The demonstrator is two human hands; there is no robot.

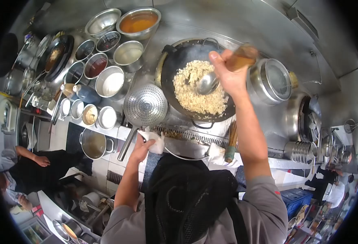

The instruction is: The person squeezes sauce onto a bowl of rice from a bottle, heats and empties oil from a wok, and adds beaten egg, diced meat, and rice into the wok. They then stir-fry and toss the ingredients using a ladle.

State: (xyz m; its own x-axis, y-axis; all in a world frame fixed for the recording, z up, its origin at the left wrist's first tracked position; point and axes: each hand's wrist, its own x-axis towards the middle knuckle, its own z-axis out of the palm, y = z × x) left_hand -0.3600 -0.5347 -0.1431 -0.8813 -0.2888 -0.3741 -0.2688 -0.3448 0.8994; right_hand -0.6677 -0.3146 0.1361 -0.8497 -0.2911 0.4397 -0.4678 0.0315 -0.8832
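Note:
My right hand [230, 75] is closed around a ladle [207, 84], whose wooden handle end points up toward the camera. The ladle's metal bowl rests in pale rice with yellowish bits [201, 103] inside a dark wok [171, 65] on the stove. At the stove's front edge my left hand [138, 149] grips a folded white cloth [156, 142]. Close to that hand, a perforated metal strainer [145, 105] lies with its handle sticking out over the edge. Whether the left hand touches the strainer handle, I cannot tell.
Left of the wok stand several metal containers, including a bowl of orange liquid [139, 21] and a pot of white powder [110, 82]. A lidded pot [271, 81] is to the right. A bamboo brush [231, 146] leans at the front edge. Other people [40, 171] are at the sides.

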